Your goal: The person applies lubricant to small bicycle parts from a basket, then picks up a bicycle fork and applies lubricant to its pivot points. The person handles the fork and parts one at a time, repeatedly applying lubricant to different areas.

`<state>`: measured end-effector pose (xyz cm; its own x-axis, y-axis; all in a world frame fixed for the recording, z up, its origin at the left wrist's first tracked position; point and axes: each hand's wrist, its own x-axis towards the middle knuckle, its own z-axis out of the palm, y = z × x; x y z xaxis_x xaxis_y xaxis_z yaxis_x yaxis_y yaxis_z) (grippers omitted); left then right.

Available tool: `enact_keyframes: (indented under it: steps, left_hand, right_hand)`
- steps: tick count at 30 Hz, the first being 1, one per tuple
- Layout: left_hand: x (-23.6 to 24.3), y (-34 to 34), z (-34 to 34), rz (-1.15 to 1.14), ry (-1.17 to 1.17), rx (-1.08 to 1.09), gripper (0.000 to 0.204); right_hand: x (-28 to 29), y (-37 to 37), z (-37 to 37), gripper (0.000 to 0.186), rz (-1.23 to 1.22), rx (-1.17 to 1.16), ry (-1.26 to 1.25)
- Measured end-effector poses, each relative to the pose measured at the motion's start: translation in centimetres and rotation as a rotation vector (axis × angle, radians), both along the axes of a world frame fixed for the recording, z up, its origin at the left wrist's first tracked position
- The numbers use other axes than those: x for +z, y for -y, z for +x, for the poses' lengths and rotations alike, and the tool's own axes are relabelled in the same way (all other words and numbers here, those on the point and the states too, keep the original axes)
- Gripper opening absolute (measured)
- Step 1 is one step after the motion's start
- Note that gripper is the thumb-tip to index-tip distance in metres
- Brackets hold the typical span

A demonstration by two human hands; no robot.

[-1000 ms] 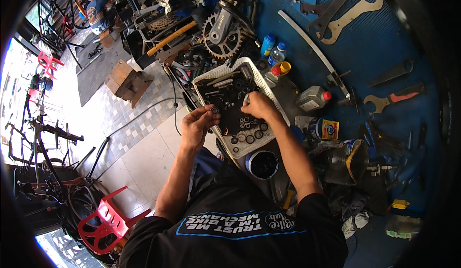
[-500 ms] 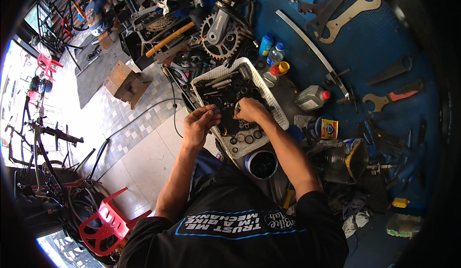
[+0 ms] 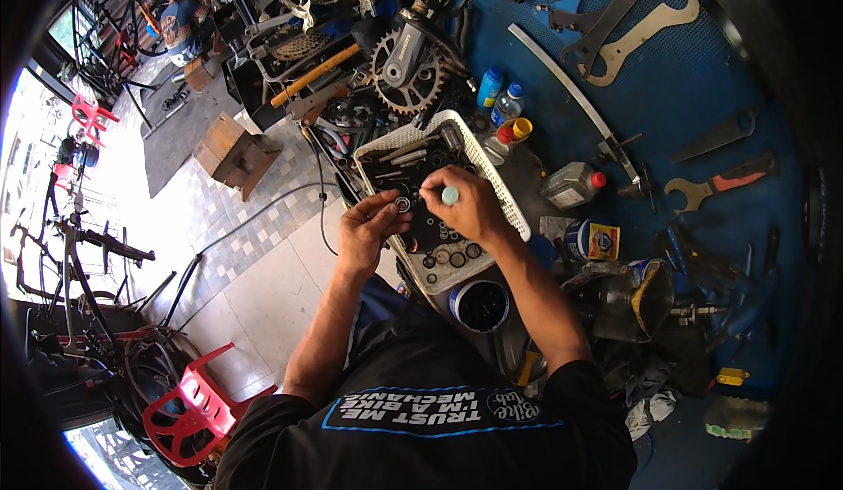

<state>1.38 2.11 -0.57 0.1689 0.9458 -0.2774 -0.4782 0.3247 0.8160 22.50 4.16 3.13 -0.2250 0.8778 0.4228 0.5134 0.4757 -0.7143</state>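
Pinched between the thumb and fingers of my left hand [image 3: 367, 231] is a small round bearing [image 3: 402, 204], its ring face turned up. My right hand [image 3: 470, 213] is closed around a slim tool with a pale green end [image 3: 450, 196]; its tip is too small to make out. The fingertips of both hands are close together over a white plastic basket [image 3: 507, 198]. Inside the basket lie dark small parts, metal rods and several loose rings [image 3: 457, 260] near its close end.
An open tub of dark grease [image 3: 480, 306] stands by the basket's near end. Bottles [image 3: 571, 190] line its right side. Beyond it are a crankset with chainring [image 3: 408, 68] and piled bike parts. A blue board [image 3: 650, 104] at right bears wrenches. A person [image 3: 180, 29] sits far left.
My right hand has drawn back from among the parts toward my left hand, and the tool's pale green end now shows. The bearing in my left hand is turned more face up.
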Motion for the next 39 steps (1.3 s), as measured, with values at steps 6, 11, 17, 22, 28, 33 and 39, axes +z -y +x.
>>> enact_keyframes:
  steps: [6,11,17,22,28,33,39]
  left_hand:
    - [1.8,0.1,0.1,0.066,-0.048,-0.002,0.028]
    - [2.2,0.5,0.2,0.106,-0.057,0.017,0.026]
    - [2.5,0.7,0.0,0.137,-0.094,0.039,0.023]
    - [3.0,0.9,-0.1,0.152,-0.06,0.045,0.021]
    - [3.9,1.3,-0.2,0.189,-0.13,0.024,0.022]
    - [4.4,1.4,-0.3,0.166,-0.089,-0.044,0.021]
    - [3.1,1.0,-1.0,0.276,-0.023,-0.103,0.011]
  right_hand:
    - [0.8,1.9,-0.1,0.02,0.43,0.097,0.329]
    - [1.8,2.4,-0.2,0.021,0.511,0.108,0.438]
    - [2.1,2.3,-0.7,0.021,0.448,0.125,0.346]
    - [3.1,1.9,-1.1,0.019,-0.158,0.039,-0.211]
    - [5.1,1.8,-1.0,0.018,-0.449,0.067,-0.181]
    - [4.2,1.8,-1.3,0.017,-0.277,0.115,-0.152]
    - [4.3,2.4,-1.7,0.018,-0.37,0.141,-0.244]
